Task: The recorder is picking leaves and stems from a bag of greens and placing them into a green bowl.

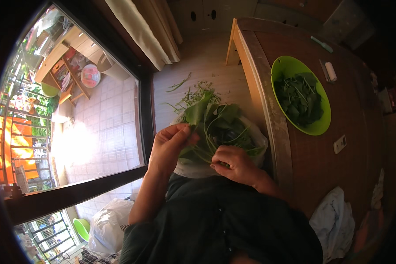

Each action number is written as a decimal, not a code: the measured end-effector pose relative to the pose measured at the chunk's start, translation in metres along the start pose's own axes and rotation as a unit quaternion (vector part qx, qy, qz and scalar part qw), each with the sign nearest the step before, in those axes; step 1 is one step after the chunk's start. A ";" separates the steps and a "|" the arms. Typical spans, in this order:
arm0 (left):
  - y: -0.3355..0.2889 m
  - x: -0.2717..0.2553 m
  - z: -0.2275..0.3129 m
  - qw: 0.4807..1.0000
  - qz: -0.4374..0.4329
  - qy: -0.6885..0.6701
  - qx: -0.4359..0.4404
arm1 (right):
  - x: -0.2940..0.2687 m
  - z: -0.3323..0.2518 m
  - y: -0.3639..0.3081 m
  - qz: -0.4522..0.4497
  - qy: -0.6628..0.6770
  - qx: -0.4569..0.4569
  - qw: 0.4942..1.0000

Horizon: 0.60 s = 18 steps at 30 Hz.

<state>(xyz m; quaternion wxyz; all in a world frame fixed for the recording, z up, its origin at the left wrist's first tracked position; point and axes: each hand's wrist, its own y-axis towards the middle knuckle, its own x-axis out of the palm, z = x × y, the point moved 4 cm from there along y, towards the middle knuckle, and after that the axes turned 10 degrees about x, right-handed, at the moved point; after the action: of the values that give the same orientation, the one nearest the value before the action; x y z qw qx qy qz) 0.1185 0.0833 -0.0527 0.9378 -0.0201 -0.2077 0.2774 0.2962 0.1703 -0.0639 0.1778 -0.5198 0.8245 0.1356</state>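
Note:
Over a pale plastic bag (194,170) full of leafy greens, both of my hands are at work close to my lap. My left hand (169,143) pinches a leafy green stalk with a broad leaf (199,109) rising above the fingertips. Lower and to the right, my right hand (234,163) has its fingers curled round thin green stems. More leaves and stems lie between the hands and in the bag. On the table to the right, a bright green bowl (324,121) holds a heap of dark green leaves (300,99).
Stem scraps (202,91) lie on the floor beyond the bag. The brown table (268,110) edges my right side, bearing a white cylinder (330,71), a small pale device (339,144) and a cloth (334,220). A dark-framed glass door (146,110) stands left, beside a curtain (147,33).

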 end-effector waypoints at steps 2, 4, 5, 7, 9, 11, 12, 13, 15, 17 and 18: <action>-0.002 0.001 0.003 0.999 -0.001 0.034 0.003 | 0.000 0.000 0.000 -0.016 0.000 0.022 1.000; -0.004 0.003 0.005 0.998 -0.002 0.067 0.006 | -0.003 -0.006 0.003 -0.032 0.001 0.045 0.998; -0.006 0.006 0.005 0.996 -0.004 0.082 0.023 | -0.007 -0.012 0.007 -0.017 0.070 0.076 0.995; -0.010 0.015 0.005 0.995 -0.009 0.096 0.039 | -0.010 -0.020 0.015 0.000 0.137 0.109 0.985; -0.015 0.024 0.004 0.986 -0.006 0.164 0.044 | -0.015 -0.027 0.022 0.077 0.261 0.076 0.959; -0.017 0.030 0.003 0.985 -0.027 0.160 0.052 | -0.014 -0.022 0.024 0.103 0.266 0.105 0.953; -0.018 0.034 0.003 0.985 -0.045 0.157 0.061 | -0.015 -0.018 0.024 0.125 0.272 0.133 0.945; -0.018 0.033 0.000 0.990 -0.020 0.130 0.050 | -0.014 -0.020 0.025 0.126 0.272 0.134 0.944; -0.016 0.030 -0.002 0.991 -0.028 0.127 0.043 | -0.015 -0.025 0.025 0.151 0.347 0.101 0.920; -0.015 0.029 -0.004 0.991 -0.034 0.123 0.036 | -0.012 -0.020 0.023 0.136 0.366 0.125 0.912; -0.016 0.028 -0.006 0.994 -0.022 0.109 0.015 | -0.010 -0.017 0.022 0.122 0.384 0.148 0.903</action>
<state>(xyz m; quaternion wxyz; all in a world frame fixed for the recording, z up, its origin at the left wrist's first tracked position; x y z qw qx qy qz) 0.1503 0.0851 -0.0452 0.9610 -0.0316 -0.1000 0.2558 0.2783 0.1808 -0.0435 -0.0956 -0.3949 0.8964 -0.1774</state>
